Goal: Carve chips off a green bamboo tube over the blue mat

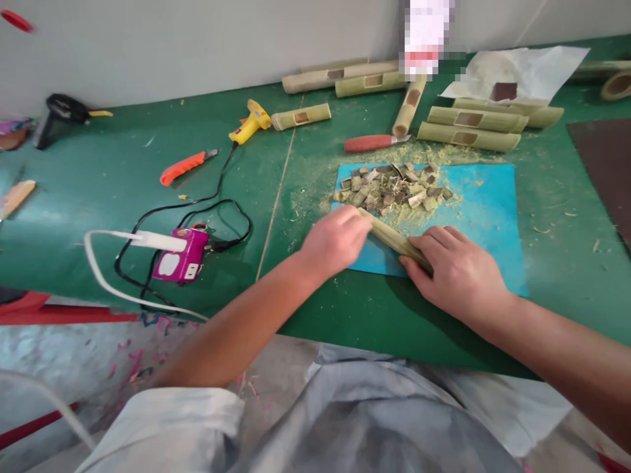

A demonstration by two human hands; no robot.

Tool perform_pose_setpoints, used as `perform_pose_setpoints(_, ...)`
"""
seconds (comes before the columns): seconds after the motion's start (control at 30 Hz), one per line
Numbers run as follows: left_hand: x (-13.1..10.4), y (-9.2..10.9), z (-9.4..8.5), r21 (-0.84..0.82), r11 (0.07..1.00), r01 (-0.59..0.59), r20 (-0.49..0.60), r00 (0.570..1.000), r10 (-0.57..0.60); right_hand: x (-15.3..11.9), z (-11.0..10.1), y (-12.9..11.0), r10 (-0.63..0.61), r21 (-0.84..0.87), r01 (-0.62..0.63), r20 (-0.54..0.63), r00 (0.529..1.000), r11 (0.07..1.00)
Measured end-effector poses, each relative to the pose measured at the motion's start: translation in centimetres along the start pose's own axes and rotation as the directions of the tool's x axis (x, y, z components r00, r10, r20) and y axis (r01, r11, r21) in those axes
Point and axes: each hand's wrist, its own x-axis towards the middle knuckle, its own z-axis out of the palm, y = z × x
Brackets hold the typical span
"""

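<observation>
A greenish bamboo tube (392, 238) lies slantwise between my hands, over the front part of a blue mat (486, 226). My left hand (338, 240) is closed around its far left end. Around the near right end, my right hand (456, 269) has its fingers and thumb wrapped. The palms hide both ends of the tube. Just beyond it, a heap of bamboo chips (389, 187) and pale sawdust covers the back left of the mat. A knife with a red handle (369, 143) lies behind the heap, its blade pointing right.
Several notched bamboo tubes (466, 138) lie along the back. To the left are an orange utility knife (185, 169), a yellow glue gun (250, 123) and a purple power adapter (181, 255) with cables. A dark mat (604, 164) lies at right, near white paper (517, 72).
</observation>
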Motion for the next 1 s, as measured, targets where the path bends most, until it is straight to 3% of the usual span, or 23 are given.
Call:
perform_pose_setpoints(0.2, 0.05, 0.01, -0.12, -0.013, 1.000, -0.015, 0.037, 0.999, 0.015, 0.07, -0.08, -0.06, 0.001, 0.002, -0.001, 0.003, 1.000, 1.000)
perform_pose_setpoints(0.33, -0.03, 0.23, -0.17, 0.015, 0.997, 0.080, -0.019, 0.997, -0.080, -0.02, -0.09, 0.01, -0.008, 0.019, 0.008, -0.016, 1.000, 1.000)
perform_pose_setpoints(0.47, 0.08, 0.38, -0.10, -0.002, 1.000, 0.000, 0.012, 1.000, 0.000, -0.06, -0.14, 0.08, -0.002, 0.032, 0.002, -0.007, 1.000, 0.999)
perform_pose_setpoints(0.57, -0.02, 0.24, -0.13, 0.015, 0.999, 0.030, -0.049, 0.998, -0.029, -0.02, -0.12, 0.06, 0.003, 0.041, -0.003, 0.009, 1.000, 0.999)
perform_pose_setpoints(0.7, -0.43, 0.11, -0.20, -0.040, 0.999, 0.002, 0.007, 1.000, -0.002, 0.04, -0.07, 0.00, 0.007, 0.048, -0.008, 0.018, 1.000, 0.999)
perform_pose_setpoints(0.83, -0.63, -0.05, -0.38, 0.019, 0.998, 0.062, -0.041, 0.997, -0.061, 0.04, -0.15, -0.02, 0.014, 0.047, -0.015, 0.024, 1.000, 0.999)
perform_pose_setpoints(1.0, -0.39, -0.14, -0.45, 0.026, 1.000, 0.003, -0.026, 1.000, -0.002, 0.04, -0.17, 0.01, 0.002, 0.023, -0.002, -0.003, 1.000, 1.000)
